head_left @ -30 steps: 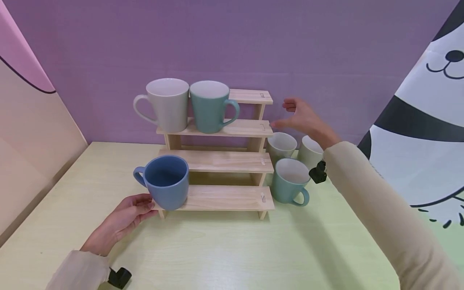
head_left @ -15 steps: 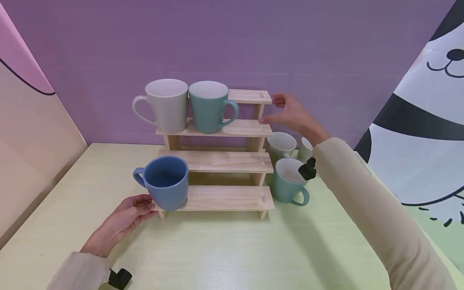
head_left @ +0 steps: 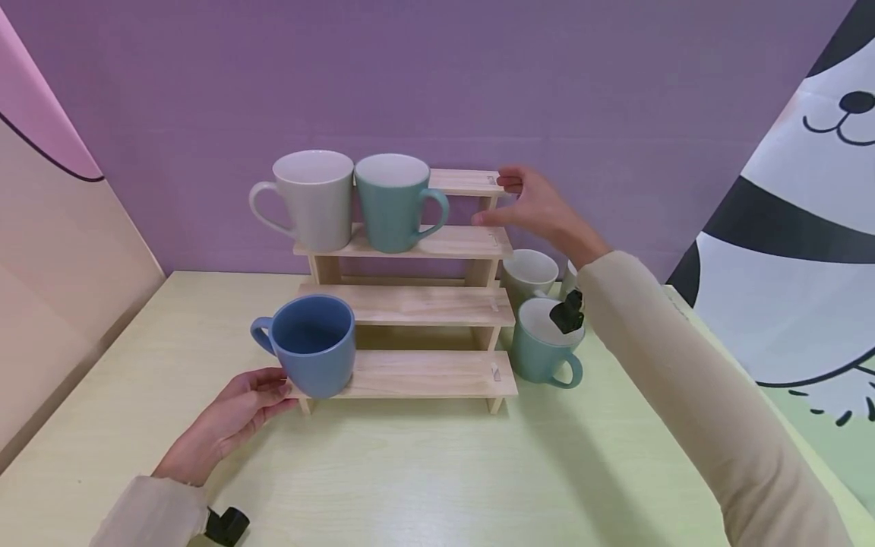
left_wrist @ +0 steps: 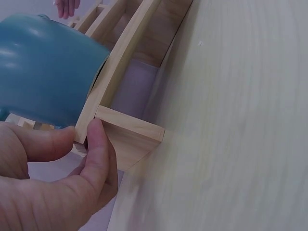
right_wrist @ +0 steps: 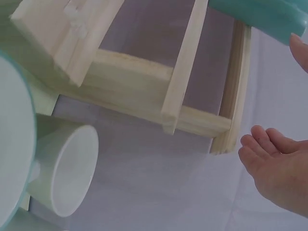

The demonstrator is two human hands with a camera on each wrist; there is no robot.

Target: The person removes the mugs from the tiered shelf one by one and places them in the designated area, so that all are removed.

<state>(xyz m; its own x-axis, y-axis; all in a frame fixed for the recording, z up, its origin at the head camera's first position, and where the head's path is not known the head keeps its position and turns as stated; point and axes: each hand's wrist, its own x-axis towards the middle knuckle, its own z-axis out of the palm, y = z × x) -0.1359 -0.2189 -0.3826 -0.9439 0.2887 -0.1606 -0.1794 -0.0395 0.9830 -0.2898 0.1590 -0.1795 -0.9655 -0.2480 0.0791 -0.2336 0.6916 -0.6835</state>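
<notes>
A stepped wooden display rack (head_left: 424, 372) stands on the table. My left hand (head_left: 229, 422) pinches the left end of its lowest board between thumb and fingers. Right above those fingers, a blue mug (head_left: 317, 357) sits on that board, handle to the left. Higher up, a white mug (head_left: 321, 205) and a teal mug (head_left: 393, 216) stand side by side, handles pointing outward. My right hand (head_left: 547, 216) is at the right end of the top board, thumb spread from the fingers, holding nothing. In the right wrist view the fingers (right_wrist: 262, 149) appear apart from the wood.
Right of the rack stand another teal mug (head_left: 543, 361), a pale mug (head_left: 529, 273) behind it, and one more pale mug (head_left: 570, 279) mostly hidden by my right sleeve. A purple backdrop (head_left: 615, 91) rises behind the table (head_left: 410, 471).
My right hand has moved left from beside the rack to the end of its top board. The left hand and the mugs have stayed where they were.
</notes>
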